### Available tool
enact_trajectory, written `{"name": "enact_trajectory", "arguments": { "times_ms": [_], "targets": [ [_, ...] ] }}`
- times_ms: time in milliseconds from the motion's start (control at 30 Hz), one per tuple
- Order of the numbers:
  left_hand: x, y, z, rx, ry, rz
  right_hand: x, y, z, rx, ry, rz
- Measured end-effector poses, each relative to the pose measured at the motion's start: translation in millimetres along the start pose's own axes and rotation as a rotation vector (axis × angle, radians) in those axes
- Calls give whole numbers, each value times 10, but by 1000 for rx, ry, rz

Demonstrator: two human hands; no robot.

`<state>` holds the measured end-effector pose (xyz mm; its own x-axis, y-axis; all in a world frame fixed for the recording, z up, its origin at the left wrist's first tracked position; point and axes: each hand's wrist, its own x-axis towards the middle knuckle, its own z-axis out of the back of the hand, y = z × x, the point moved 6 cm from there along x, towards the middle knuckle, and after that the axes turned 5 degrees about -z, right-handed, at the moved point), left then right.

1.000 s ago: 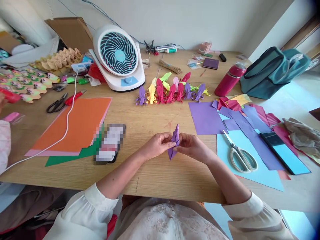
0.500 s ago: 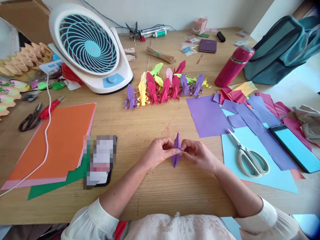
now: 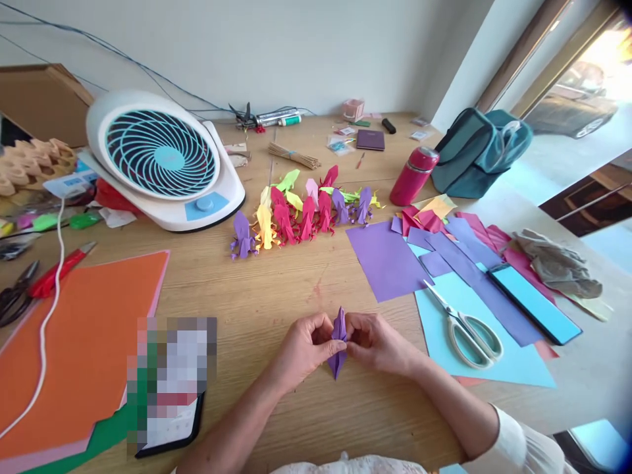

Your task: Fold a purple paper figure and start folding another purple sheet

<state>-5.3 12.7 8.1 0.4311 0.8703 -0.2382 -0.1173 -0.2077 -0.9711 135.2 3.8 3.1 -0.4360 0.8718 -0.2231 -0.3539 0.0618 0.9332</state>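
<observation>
Left hand point(image 3: 309, 349) and right hand point(image 3: 378, 339) grasp a folded purple paper point(image 3: 338, 345) between their fingers above the near middle of a wooden table point(image 3: 237, 296), left of white-handled scissors point(image 3: 471, 332).

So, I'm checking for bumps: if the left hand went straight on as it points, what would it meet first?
Probably the right hand, just past the folded purple paper the left hand pinches; depth is unclear.

I see my right arm in a loose, off-white fabric sleeve point(image 3: 530, 454), gathered into a smooth, wide cuff point(image 3: 507, 436). Left of that sleeve shows a pale, lacy-patterned fabric top point(image 3: 363, 465). My left hand point(image 3: 309, 352) and right hand point(image 3: 378, 342) are bare.
</observation>
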Motion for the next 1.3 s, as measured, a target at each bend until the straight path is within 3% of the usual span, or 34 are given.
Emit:
{"name": "enact_trajectory", "arguments": {
  "times_ms": [167, 300, 500, 600, 733, 1067, 1300],
  "targets": [
    [-20, 53, -2, -24, 5, 23, 2, -3, -18, 39, -31, -10],
    [-33, 20, -39, -128, -88, -45, -25, 11, -14, 137, -1, 10],
    [-78, -188, -187, -310, -158, -98, -90, 64, 70, 298, 62, 31],
    [-71, -239, -252, -351, -173, -77, -129, 128, 132, 230, 60, 57],
    [-11, -157, -284, -410, -207, -15, -149, 210, 211, 48, 0, 108],
    [37, 98, -247, -548, -169, 106, -67, 131, 98, 74, 31, 72],
    [22, 40, -207, -573, -93, 44, -70, 123, 82, 91, 23, 59]
  ]
}}
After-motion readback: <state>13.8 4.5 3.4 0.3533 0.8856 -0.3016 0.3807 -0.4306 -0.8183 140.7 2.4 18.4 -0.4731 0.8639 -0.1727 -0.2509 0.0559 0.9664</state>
